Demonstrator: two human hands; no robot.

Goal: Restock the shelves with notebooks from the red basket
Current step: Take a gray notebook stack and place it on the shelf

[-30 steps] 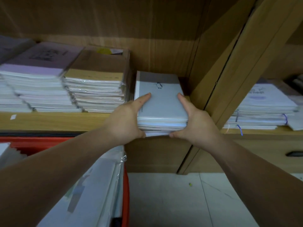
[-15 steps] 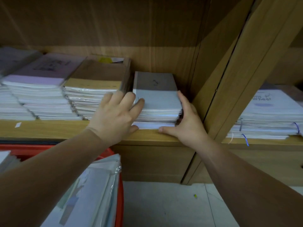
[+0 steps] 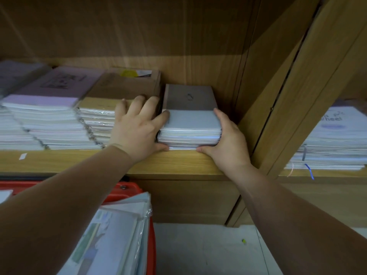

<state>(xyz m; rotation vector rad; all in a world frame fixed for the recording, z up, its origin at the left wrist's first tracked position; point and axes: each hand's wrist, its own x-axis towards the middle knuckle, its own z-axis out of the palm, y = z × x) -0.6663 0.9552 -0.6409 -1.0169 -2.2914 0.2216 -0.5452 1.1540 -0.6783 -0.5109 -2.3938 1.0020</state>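
I press my left hand and right hand against the two sides of one grey notebook stack, fingers straight. It sits on the smooth wooden shelf, beside one brown stack. Below, the red plastic basket holds shiny wrapped notebooks.

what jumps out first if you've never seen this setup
Two bare hands flank the grey-blue notebook stack at the right end of the wooden shelf: the left hand touches its left side, fingers spread over the tan stack beside it, the right hand presses its right side. Below left, the red basket holds more wrapped notebooks.
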